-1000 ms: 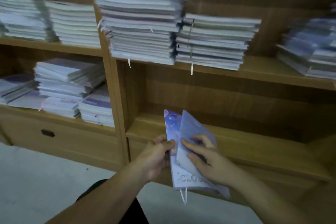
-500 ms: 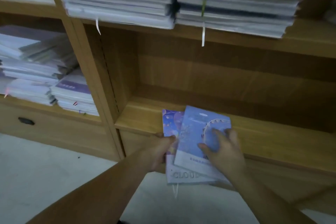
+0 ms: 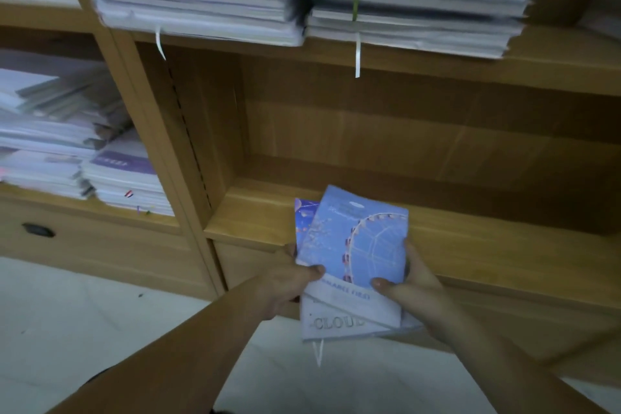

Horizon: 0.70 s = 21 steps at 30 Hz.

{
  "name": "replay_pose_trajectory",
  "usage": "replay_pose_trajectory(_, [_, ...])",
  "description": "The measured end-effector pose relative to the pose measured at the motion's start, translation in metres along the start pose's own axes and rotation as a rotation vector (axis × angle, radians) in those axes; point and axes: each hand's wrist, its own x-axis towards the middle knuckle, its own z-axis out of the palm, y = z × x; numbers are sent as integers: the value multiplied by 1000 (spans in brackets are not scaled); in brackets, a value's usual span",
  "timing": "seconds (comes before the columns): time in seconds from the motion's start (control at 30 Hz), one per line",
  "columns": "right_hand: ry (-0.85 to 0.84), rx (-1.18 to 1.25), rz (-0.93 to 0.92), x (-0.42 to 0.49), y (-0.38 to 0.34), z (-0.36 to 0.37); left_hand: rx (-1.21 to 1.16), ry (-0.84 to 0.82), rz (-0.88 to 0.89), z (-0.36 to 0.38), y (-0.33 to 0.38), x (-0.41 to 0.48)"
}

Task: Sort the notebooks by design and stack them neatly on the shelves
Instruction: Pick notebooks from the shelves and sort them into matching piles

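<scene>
Well right of the stacks (image 3: 84, 158), gripped at the left edge by the left hand (image 3: 285, 282), thumb on top: the wheel notebook (image 3: 356, 245) fanned over the cloud notebook (image 3: 336, 324). Pinched at the right edge by the right hand (image 3: 413, 289), thumb likewise, at the front lip of the lower shelf (image 3: 504, 245). Could slide apart and drop with any loosening, being skewed and mostly off the shelf

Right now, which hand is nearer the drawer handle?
Left. The left hand grips the notebooks at their left edge, right of the drawer handle; the right hand holds their other edge, farther right.
</scene>
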Motion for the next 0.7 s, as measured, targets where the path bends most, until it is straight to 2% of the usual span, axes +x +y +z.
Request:
replay_pose_trajectory(0.07, [1, -38, -44, 2, 0, 1, 62, 27, 123, -10, -2, 1])
replay_pose_trajectory(0.2, [106, -15, -173, 11, -12, 4, 185, 113, 362, -18, 9, 1])
replay_pose_trajectory(0.33, [193, 100, -283, 4, -48, 4, 287, 248, 485, -15, 30, -3])
replay_pose_trajectory(0.43, [244, 84, -373, -6, -63, 2, 374, 320, 612, -14, 39, -10])
replay_pose_trajectory(0.6, [314, -94, -447, -4, -71, -4, 385, 374, 630, -13, 45, -4])
replay_pose_trajectory(0.7, [285, -90, -453, -1, -68, 1, 339, 372, 653, -8, 40, -1])
